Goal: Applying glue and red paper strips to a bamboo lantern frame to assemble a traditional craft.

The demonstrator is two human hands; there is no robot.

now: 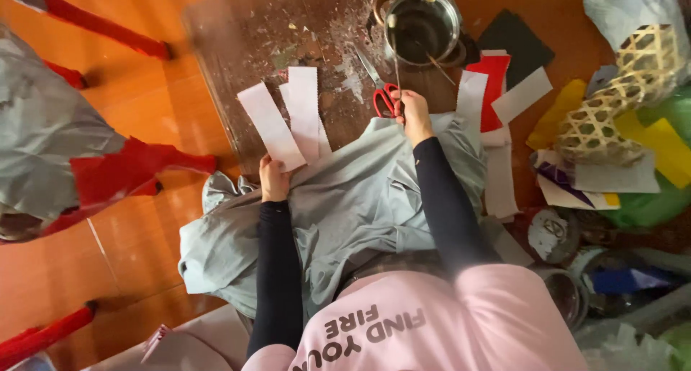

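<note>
Two hands on grey cloth [345, 198] over a stained wooden board [237, 40]. Left hand [273, 180] pinching a white paper strip [271, 126], long axis slanting away leftward. Right hand [413, 115] gripping a thin brush [394, 54], upright beside red scissors [383, 97], nearer the pot [423, 22].

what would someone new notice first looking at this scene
Probably the white paper strips fanned out on the stained wooden board, one pinched in the left hand at the edge of the grey cloth over the lap. Next, the right hand holding a thin stick that reaches into the metal pot at top centre, with red-handled scissors beside it. Bright yellow, red and green paper scraps crowd the right side.
</note>
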